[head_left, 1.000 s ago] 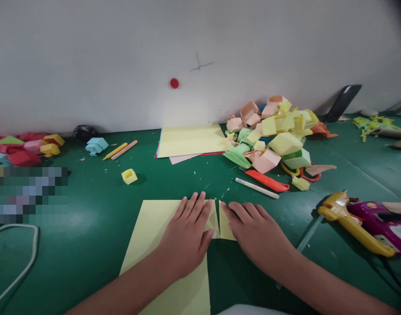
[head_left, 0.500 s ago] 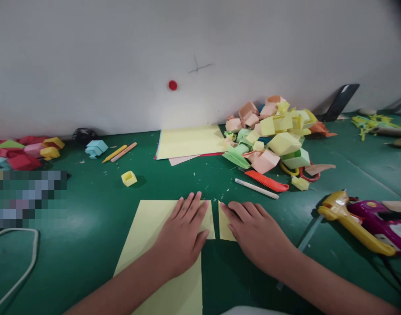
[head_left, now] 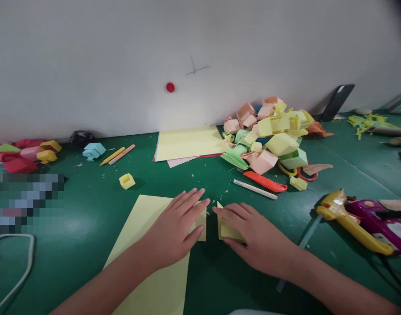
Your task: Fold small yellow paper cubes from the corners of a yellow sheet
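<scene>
My left hand (head_left: 176,229) lies over a large pale yellow paper sheet (head_left: 134,245), palm down, with its fingers spread. A smaller yellow paper piece (head_left: 202,224) shows under its fingers and thumb, partly hidden and sticking out past the sheet's right edge. My right hand (head_left: 252,234) is around another small yellow paper piece (head_left: 224,229), the fingers across the top and the thumb along its near edge. Most of that piece is hidden by the hand. A narrow strip of green table separates the two small pieces.
A utility knife with a red handle (head_left: 264,181) and a white pen (head_left: 255,189) lie beyond my right hand. Folded paper boxes (head_left: 282,142) are piled behind them. A yellow glue gun (head_left: 354,223) lies at right, stacked paper (head_left: 190,142) by the wall, a small yellow box (head_left: 127,180) at left.
The large sheet and the small piece under my left hand have shifted left. My right thumb has moved to the near edge of its piece, which now looks slightly raised.
</scene>
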The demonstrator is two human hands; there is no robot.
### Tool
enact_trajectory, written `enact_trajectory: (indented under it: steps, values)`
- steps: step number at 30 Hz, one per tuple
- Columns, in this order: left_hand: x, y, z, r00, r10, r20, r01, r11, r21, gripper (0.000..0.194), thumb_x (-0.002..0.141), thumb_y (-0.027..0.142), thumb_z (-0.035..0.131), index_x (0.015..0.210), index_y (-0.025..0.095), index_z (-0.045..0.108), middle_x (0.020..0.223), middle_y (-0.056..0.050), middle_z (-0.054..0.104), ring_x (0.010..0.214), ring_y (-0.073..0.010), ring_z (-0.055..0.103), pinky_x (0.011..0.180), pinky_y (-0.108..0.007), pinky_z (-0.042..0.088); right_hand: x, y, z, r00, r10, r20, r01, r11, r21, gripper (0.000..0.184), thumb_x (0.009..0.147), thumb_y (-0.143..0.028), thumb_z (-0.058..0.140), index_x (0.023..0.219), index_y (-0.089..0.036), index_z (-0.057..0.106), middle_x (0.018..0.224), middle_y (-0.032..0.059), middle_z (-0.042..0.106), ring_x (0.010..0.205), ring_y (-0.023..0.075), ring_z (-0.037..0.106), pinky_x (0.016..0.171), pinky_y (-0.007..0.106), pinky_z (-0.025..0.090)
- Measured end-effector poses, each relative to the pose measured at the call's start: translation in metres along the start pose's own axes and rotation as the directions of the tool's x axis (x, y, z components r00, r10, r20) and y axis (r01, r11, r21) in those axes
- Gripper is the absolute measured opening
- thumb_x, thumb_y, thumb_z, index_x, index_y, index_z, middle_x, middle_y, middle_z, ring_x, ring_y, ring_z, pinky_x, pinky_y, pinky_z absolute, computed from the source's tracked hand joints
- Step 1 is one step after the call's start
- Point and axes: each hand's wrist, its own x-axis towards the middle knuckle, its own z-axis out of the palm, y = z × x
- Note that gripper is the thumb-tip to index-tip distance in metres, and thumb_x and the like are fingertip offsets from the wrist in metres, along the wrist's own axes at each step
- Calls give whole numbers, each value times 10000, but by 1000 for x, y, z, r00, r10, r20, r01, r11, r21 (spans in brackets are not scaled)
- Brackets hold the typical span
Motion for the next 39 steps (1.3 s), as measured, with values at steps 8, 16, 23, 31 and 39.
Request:
enact_trajectory:
  steps: [8,16,23,31,39]
  values:
    - [12,23,13,997,-58,-41,53,991,-120,512,985,345,496,1479,250,402,1531,-58,465,1373,-256,454,1113,-453,431,7,20,-2,963,201,-181,-129,930,345,402,933,-138,478,1273,-293,626,1145,26,702,1009,169,683,846,301,564]
    - [8,31,28,955,150,-255,-161,987,-19,199,937,173,534,1107,218,628,1257,-50,628,1189,-233,534,1006,-394,409,11,24,-6,920,361,-156,-230,816,530,260,880,-250,578,1101,-270,714,1040,34,725,882,204,680,746,320,549]
    - [8,27,34,953,233,-194,-210,969,134,253,1003,257,499,1231,216,600,1240,-35,653,1124,-230,566,936,-410,382,15,30,2,937,309,-161,-161,793,588,202,894,-240,579,982,-261,760,1037,44,647,901,184,652,757,303,521]
    - [10,16,39,930,293,-222,-248,946,209,215,1002,173,500,1144,194,660,1140,-31,717,1047,-214,616,883,-385,416,14,30,-1,977,159,-140,-99,926,364,223,941,-242,537,1011,-252,748,1090,77,616,978,217,613,856,377,518]
    - [12,15,34,951,141,-275,-167,983,-73,230,1002,209,485,1065,208,706,1080,8,764,978,-184,676,863,-374,456,0,27,-28,975,-203,89,205,978,-20,442,794,-155,653,1218,-280,649,1459,71,494,1286,338,411,1023,546,334]
